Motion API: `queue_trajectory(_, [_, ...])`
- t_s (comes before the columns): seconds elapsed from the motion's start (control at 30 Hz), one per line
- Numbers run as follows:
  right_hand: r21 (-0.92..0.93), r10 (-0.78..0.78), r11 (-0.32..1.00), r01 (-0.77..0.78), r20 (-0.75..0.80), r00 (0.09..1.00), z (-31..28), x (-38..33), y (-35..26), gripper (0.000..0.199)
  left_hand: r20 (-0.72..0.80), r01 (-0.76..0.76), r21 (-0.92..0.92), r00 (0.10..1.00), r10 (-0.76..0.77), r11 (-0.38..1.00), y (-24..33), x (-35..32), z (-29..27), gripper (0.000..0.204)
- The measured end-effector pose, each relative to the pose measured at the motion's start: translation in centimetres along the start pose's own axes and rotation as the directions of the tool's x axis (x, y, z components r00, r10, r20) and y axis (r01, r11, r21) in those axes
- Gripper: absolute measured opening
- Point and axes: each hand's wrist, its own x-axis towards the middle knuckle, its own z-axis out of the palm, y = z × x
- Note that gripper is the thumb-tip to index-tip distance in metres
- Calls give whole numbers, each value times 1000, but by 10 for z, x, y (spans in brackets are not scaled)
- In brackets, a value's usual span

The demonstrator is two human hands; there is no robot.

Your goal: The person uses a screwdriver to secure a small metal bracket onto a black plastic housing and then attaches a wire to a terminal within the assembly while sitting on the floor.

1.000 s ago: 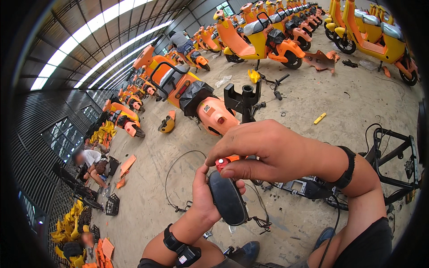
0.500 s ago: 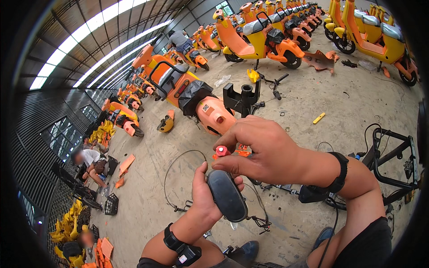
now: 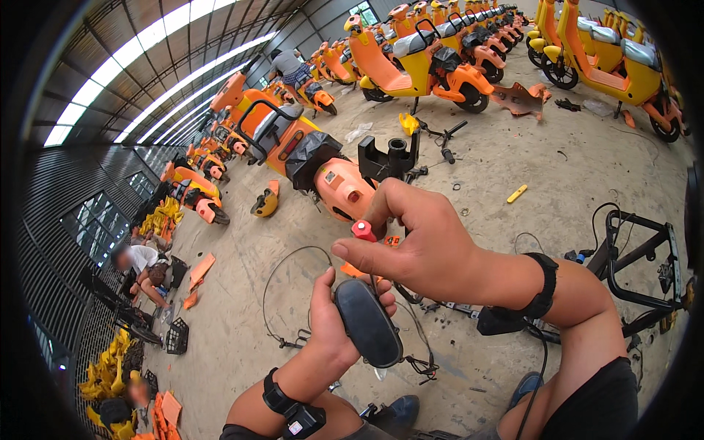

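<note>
In my left hand (image 3: 334, 323) is a smooth black oval scooter part (image 3: 368, 323), like a display housing, held from its left side with fingertips showing past its upper right edge. Just above it, my right hand (image 3: 422, 246) is curled round the red handle of a screwdriver (image 3: 363, 230). The handle's end points up toward me, and a thin shaft runs down behind the oval part. My thumb stands a little off the handle; the index finger lies along its far side. The screwdriver's tip and the part's underside are hidden.
An orange scooter (image 3: 341, 187) stands ahead beside a black bracket (image 3: 389, 155). A black tubular frame (image 3: 638, 257) lies right. On the concrete floor are a yellow knife-like tool (image 3: 517, 193) and a cable loop (image 3: 265, 293). Other people (image 3: 143, 264) work at left and back.
My right thumb has moved left, away from the red handle, and the grip has loosened. The oval part stays in my left hand; the whole view has shifted slightly.
</note>
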Motion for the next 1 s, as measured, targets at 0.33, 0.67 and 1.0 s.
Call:
queue_trajectory(0.33, [-137,-415,897,420,59,908,-7,9,9,27,62,47,54,997,-51,997,1,-6,4,66])
queue_trajectory(0.67, [149,-292,956,253,398,870,-20,7,-10,27,42,-101,42,994,99,994,2,7,-3,63])
queue_trajectory(1.0, [159,-161,984,86,555,816,-38,16,-14,25,106,22,2,994,-22,1000,5,4,-8,56])
